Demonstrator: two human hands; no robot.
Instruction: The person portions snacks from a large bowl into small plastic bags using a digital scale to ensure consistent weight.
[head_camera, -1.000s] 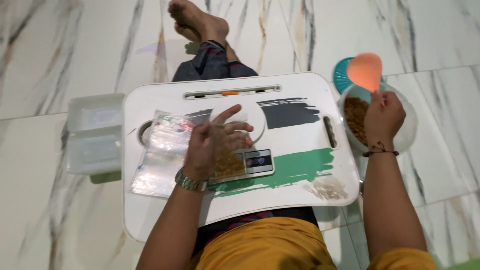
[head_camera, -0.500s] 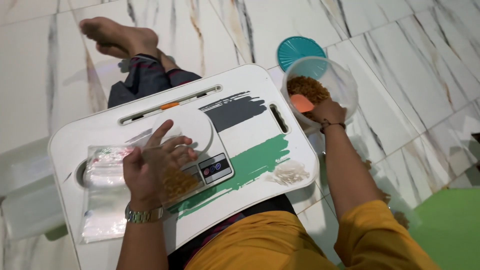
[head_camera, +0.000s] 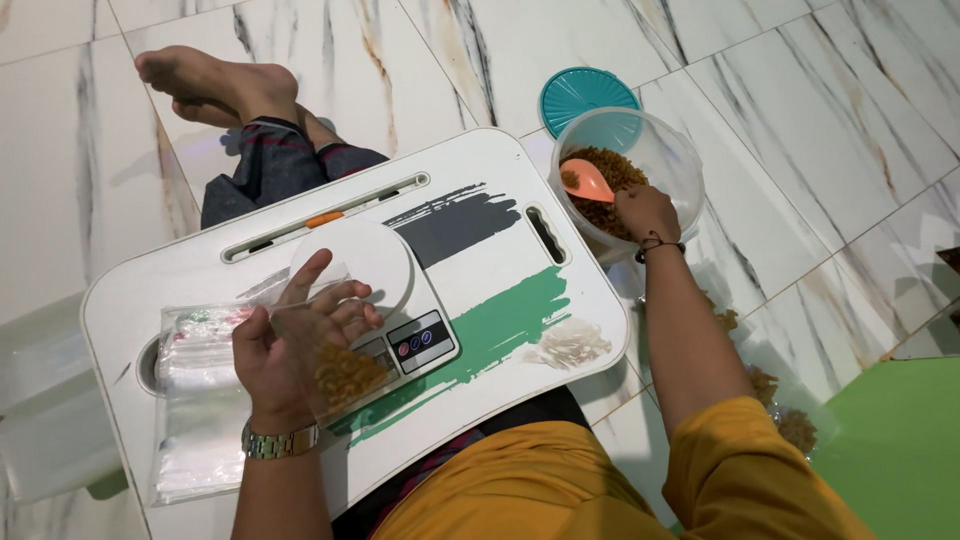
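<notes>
My left hand (head_camera: 295, 345) holds a small clear plastic bag (head_camera: 345, 375) partly filled with brown snack pieces, just in front of a white kitchen scale (head_camera: 385, 290) on a white lap tray (head_camera: 480, 300). My right hand (head_camera: 645, 212) reaches into a clear round tub (head_camera: 660, 150) of the same brown pieces on the floor at the right. It grips an orange scoop (head_camera: 588, 180) whose bowl rests on the pieces.
A stack of empty clear bags (head_camera: 195, 400) lies on the tray's left side. A small heap of pale rubber bands (head_camera: 568, 345) sits near the tray's right edge. A teal lid (head_camera: 585, 95) lies behind the tub. Filled bags (head_camera: 790, 420) lie on the floor at the right.
The right hand has lowered the orange scoop from above the tub down into the brown pieces. The left hand keeps the bag by the scale. The camera view has swung to the right.
</notes>
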